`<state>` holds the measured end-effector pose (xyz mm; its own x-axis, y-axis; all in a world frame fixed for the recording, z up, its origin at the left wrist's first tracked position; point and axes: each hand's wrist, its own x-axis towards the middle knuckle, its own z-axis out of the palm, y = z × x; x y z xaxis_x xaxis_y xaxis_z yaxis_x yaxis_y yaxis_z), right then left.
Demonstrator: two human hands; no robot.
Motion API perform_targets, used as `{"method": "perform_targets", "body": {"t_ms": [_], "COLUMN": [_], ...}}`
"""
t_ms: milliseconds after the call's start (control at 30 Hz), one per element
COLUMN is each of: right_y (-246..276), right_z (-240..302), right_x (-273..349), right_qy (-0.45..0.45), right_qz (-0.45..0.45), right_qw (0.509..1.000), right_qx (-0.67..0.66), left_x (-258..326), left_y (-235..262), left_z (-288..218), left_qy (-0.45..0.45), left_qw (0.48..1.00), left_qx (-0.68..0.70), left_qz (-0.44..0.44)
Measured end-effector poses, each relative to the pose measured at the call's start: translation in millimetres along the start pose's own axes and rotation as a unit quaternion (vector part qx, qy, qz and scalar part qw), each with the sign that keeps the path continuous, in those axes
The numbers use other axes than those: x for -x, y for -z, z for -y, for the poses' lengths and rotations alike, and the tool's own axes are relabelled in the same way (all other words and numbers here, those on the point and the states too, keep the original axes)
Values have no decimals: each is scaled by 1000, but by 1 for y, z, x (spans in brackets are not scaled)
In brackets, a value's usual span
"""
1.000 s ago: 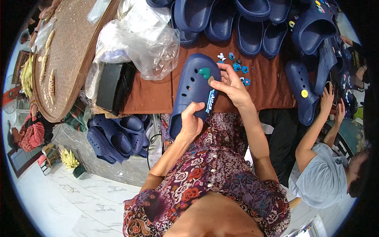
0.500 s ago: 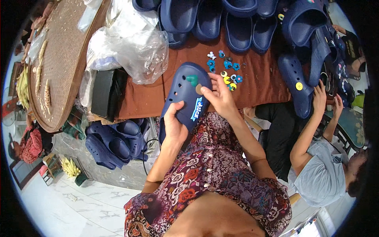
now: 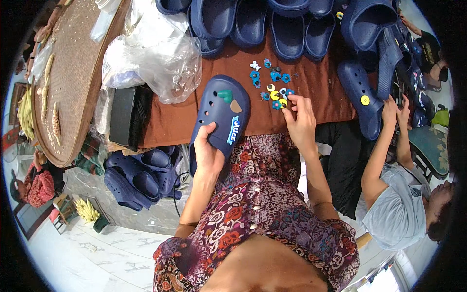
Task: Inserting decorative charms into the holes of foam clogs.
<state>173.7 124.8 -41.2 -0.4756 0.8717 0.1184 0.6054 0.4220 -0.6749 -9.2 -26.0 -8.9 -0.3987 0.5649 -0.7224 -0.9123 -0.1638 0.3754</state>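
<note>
My left hand [image 3: 209,151] grips a navy clog [image 3: 206,119], its thumb on the upper and its fingers hidden underneath. Three charms sit on the clog: a green one [image 3: 225,95] near the toe, a brown half-round one [image 3: 236,106] and a blue lettered banner [image 3: 233,130] by the strap side. Over the brown cloth, my right hand [image 3: 301,124] has its thumb and forefinger apart beside a cluster of small charms. Among these are yellow round charms [image 3: 275,95], blue flower charms [image 3: 254,75] and a white charm [image 3: 255,64]. Nothing shows clearly between the fingertips.
Navy clogs [image 3: 287,36] line the far side of the brown cloth [image 3: 170,121]. Left of them lie a clear plastic bag [image 3: 170,68], a black box [image 3: 127,117] and a round woven tray [image 3: 73,73]. At right, a co-worker's hands [image 3: 391,112] are by another clog [image 3: 362,100].
My right hand has left the clog and moved right to the loose charms. The brown charm now shows uncovered on the clog, which my left hand still holds.
</note>
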Motion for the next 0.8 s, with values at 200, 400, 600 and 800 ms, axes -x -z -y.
{"method": "perform_targets", "body": {"t_ms": [200,400,600,800], "right_y": [-13,-20,-18,-9], "right_z": [-3,5,3,-3], "right_x": [-3,-16,-18,-17], "right_qy": [29,26,37,93], "right_qz": [3,28,47,40], "right_qw": [1000,997,997,993], "right_qx": [-11,-63,-54,-62], "left_x": [-6,-5,-4,-7], "left_y": [4,-4,-6,-6], "left_z": [6,10,13,10], "left_qy": [3,13,30,21], "left_qw": [1000,1000,999,999], "left_qx": [-1,-2,-4,-43], "left_qz": [5,19,24,2]}}
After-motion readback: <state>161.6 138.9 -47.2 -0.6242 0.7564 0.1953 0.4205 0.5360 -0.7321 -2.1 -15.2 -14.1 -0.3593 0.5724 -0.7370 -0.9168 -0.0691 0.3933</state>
